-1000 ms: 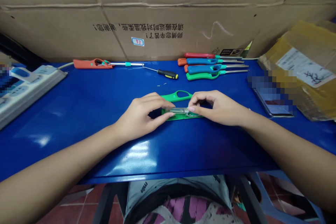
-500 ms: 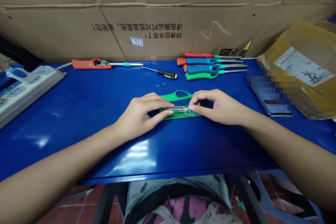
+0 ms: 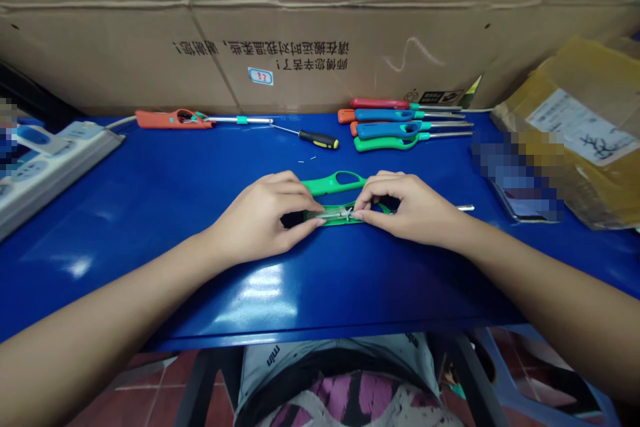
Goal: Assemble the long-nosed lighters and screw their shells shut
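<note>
1. Head view: big brown cardboard box point(image 3: 280, 33) spans the back. Landmark for the rest.
2. Glossy blue tabletop point(image 3: 195, 293) runs out in front of the box. Looks slick; loose plastic parts would probably skid on it.
3. Stack of long-nosed lighters with coloured plastic handles point(image 3: 384, 131) lies just in front of the box. Black-and-yellow screwdriver point(image 3: 319, 140) too.
4. Hands, well out from the box: left hand point(image 3: 273, 213) pinches the near assembly between thumb and fingers. Right hand point(image 3: 413, 208) has thumb and forefinger tips together, apparently pinching something tiny.
5. Green plastic half-shell, trough-shaped point(image 3: 343, 222), lies under both hands, well out from the box. Should be light, stiff, smooth. Best hold: long outer edges. Matching loose green shell with oval hole point(image 3: 333, 185) sits beside it, on the box side.
6. Clear plastic cylinder point(image 3: 332, 215) lies in the trough, left fingers around its end. Likely light, rigid, slippery, could crack if squeezed hard. Hold by the sides, gently.
7. Slim metal tube tip point(image 3: 466, 208) pokes out past the right wrist; its join is hidden.
8. Small pale fitting point(image 3: 349, 214) at right fingertips: probably the fragile bit. Fingertips only, no sideways load.
</note>
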Demonstrator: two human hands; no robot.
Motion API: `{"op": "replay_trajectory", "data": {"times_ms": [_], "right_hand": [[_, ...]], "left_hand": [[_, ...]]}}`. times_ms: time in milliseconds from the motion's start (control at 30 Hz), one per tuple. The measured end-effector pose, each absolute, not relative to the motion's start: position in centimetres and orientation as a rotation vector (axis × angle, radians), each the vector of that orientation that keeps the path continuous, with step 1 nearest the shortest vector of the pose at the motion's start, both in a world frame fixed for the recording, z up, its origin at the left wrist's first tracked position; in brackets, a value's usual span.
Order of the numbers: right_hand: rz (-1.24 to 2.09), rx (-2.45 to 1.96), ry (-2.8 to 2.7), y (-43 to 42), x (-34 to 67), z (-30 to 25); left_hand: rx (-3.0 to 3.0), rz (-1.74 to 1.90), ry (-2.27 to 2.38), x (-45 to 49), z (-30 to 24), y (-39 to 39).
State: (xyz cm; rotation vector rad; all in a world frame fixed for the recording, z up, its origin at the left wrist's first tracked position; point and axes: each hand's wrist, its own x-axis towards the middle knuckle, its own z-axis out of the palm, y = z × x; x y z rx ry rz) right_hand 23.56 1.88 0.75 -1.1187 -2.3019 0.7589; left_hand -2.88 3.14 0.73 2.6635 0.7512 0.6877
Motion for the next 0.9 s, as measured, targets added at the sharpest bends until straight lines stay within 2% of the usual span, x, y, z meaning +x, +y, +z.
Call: {"op": "replay_trajectory", "data": {"times_ms": [400,900], "right_hand": [[0.745,-1.125,-2.295,1.63,23.31,0.77],[0.693,-1.160,-2.467,1.85,24.08,1.10]], "left_hand": [[2.664,0.546,0.798,-2.82,1.00,3.04],[2.695,0.569,0.773,-2.54,0.49,2.76]]}}
